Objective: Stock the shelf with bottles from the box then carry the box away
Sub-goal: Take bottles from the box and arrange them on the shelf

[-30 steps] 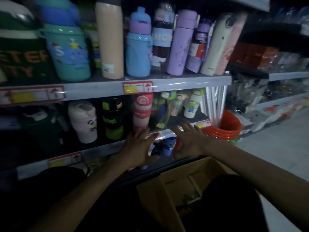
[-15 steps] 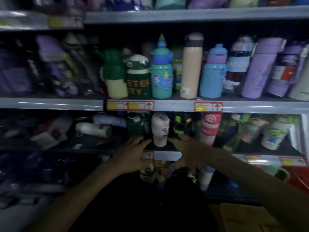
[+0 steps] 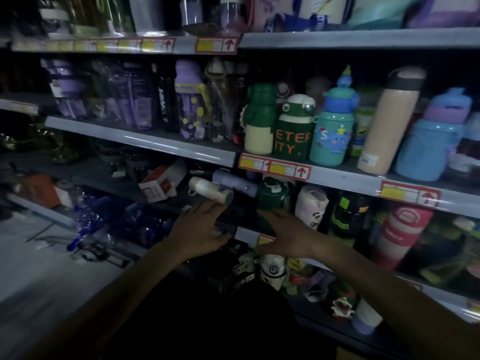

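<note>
Both my hands reach to the front edge of a low shelf (image 3: pixel 249 233) packed with bottles. My left hand (image 3: pixel 201 229) has its fingers stretched out just under a white bottle (image 3: pixel 210 192) lying on its side, thumb spread below; I see nothing in its grasp. My right hand (image 3: pixel 285 236) is spread with straight fingers in front of a dark green bottle (image 3: pixel 271 194), beside a white patterned bottle (image 3: pixel 311 205). A lilac bottle (image 3: pixel 235 183) lies behind the white one. The box is out of view.
Upright bottles fill the shelf above (image 3: pixel 345 175): a green-and-cream one (image 3: pixel 258 120), a teal one (image 3: pixel 333 131), a tall beige flask (image 3: pixel 389 120). A red-and-white carton (image 3: pixel 161 184) lies to the left. Small toys and bottles (image 3: pixel 272 271) crowd the lowest shelf. Grey floor (image 3: pixel 39 268) lies at left.
The view has swung left along the shelves and the box has dropped out of sight. Both hands moved left with it and stay spread at the low shelf's edge.
</note>
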A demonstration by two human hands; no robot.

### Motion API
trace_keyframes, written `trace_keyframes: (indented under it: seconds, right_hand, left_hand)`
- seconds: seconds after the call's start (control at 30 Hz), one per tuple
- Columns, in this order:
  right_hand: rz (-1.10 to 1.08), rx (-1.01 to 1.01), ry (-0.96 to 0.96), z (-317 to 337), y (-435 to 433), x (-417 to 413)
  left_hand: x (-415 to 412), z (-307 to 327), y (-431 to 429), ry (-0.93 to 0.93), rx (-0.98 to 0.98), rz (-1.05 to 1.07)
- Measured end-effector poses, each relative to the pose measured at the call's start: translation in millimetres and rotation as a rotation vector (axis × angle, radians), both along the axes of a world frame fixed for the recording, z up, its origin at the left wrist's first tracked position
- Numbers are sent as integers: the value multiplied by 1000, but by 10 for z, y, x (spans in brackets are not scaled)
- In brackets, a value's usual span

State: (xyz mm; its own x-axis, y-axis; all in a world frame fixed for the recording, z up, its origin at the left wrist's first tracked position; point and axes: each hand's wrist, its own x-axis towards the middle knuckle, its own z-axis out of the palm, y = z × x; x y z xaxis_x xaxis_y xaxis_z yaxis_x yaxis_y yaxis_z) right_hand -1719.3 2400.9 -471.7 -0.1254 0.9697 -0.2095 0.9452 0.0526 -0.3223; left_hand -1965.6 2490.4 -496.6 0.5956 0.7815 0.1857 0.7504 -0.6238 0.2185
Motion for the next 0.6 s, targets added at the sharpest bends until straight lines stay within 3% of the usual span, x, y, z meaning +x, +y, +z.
trace_keyframes:
  seconds: [0.2,0.33,0.6]
  right_hand:
    - [-137,115,148,-322,208,-157]
    - [-252,296,211,-586,288,-199]
    - [-572,429,303,-1068,667,81]
  left_hand:
    - [-7,-250,91,-131,-67,56]
    - [159,-502,245,-227,-108,14]
    - [756,-807,670,-433,-346,-14]
